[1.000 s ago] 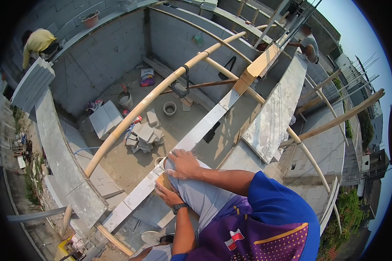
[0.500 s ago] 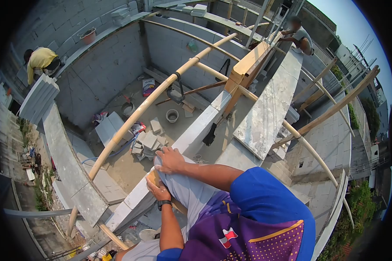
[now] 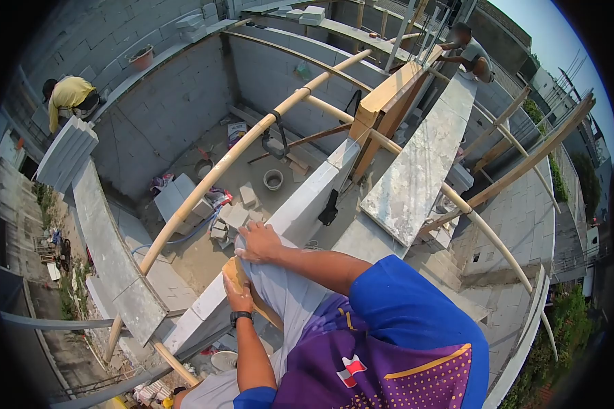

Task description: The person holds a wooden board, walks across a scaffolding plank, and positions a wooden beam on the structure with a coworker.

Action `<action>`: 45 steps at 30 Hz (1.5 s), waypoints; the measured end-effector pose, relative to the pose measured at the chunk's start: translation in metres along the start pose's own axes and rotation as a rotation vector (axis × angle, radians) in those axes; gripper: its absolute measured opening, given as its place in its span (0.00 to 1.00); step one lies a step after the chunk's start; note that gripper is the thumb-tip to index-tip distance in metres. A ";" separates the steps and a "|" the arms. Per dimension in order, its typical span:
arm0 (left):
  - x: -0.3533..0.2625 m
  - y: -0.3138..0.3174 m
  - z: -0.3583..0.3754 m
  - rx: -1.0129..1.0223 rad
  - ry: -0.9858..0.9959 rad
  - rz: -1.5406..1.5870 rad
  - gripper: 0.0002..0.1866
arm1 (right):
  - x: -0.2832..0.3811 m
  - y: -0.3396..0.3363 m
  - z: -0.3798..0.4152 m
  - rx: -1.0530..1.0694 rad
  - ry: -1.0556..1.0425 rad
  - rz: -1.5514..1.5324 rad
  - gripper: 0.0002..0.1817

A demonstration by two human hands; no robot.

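Observation:
My left hand [image 3: 238, 296], with a dark watch on the wrist, is closed around the edge of a yellowish wooden board [image 3: 265, 308]. The board stands tilted beside my bent leg, and part of it is hidden by the hand and the leg. My right hand [image 3: 259, 243] lies on the knee of my light grey trousers [image 3: 286, 290], fingers spread and holding nothing. Just beyond both hands runs the top of a pale block wall [image 3: 300, 211].
A bamboo pole [image 3: 232, 163] crosses over the sunken room. Broken blocks [image 3: 235, 218] and a bucket [image 3: 273, 180] lie below. A plank [image 3: 423, 170] spans to the right. One person in yellow [image 3: 71, 95] and another person [image 3: 474, 54] crouch on far walls.
My left hand has shifted slightly left, and more of the wooden board shows beside my leg. My right hand stays on the knee with its fingers a little more spread.

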State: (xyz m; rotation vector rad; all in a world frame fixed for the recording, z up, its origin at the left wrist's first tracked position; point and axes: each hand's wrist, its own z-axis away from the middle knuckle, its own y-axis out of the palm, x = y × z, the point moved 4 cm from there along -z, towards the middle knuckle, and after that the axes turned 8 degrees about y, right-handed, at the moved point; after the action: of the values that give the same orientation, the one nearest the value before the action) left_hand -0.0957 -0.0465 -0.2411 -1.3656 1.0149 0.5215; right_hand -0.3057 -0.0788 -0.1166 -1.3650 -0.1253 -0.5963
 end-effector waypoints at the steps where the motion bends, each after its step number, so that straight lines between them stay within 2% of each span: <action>1: -0.003 -0.001 0.002 0.001 -0.005 0.019 0.45 | -0.001 0.001 -0.001 0.007 0.003 0.000 0.39; 8: 0.010 -0.012 0.011 0.140 -0.106 0.084 0.44 | -0.001 0.001 0.000 0.034 0.012 -0.008 0.39; 11: -0.008 -0.029 0.016 0.204 -0.191 0.140 0.43 | -0.002 0.001 0.001 0.027 0.012 -0.023 0.39; 14: -0.008 -0.049 0.010 0.450 -0.291 0.101 0.40 | -0.003 -0.003 0.003 0.018 0.017 -0.037 0.38; 15: -0.003 -0.058 0.010 0.465 -0.218 0.027 0.39 | -0.002 -0.004 0.004 0.016 0.017 -0.042 0.38; 18: -0.041 -0.101 0.005 0.450 -0.224 -0.053 0.39 | -0.003 0.000 0.003 -0.011 0.010 -0.030 0.37; 22: -0.081 -0.159 -0.008 0.396 -0.131 -0.215 0.39 | -0.004 0.001 0.002 -0.022 0.010 -0.040 0.37; 28: -0.065 -0.217 -0.005 0.371 0.039 -0.362 0.39 | -0.005 -0.009 0.005 0.015 0.013 -0.051 0.38; 29: -0.060 -0.220 0.000 0.383 -0.025 -0.332 0.40 | -0.005 -0.008 0.005 0.010 0.011 -0.051 0.38; 32: -0.062 -0.214 0.010 0.539 -0.108 -0.594 0.41 | -0.004 -0.005 0.003 0.007 0.004 -0.045 0.38; 36: -0.041 -0.191 0.011 0.533 -0.136 -0.509 0.42 | -0.001 -0.006 0.005 0.022 0.008 -0.044 0.39; 40: -0.047 -0.179 0.008 0.437 -0.037 -0.325 0.41 | 0.000 -0.009 0.008 0.028 0.011 -0.046 0.38; 45: -0.052 -0.193 0.007 0.470 -0.080 -0.447 0.41 | 0.001 -0.007 0.007 0.023 0.016 -0.043 0.38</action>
State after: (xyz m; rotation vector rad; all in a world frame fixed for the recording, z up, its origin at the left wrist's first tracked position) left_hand 0.0371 -0.0633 -0.0925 -1.0884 0.6791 -0.0032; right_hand -0.3060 -0.0727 -0.1083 -1.3376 -0.1490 -0.6399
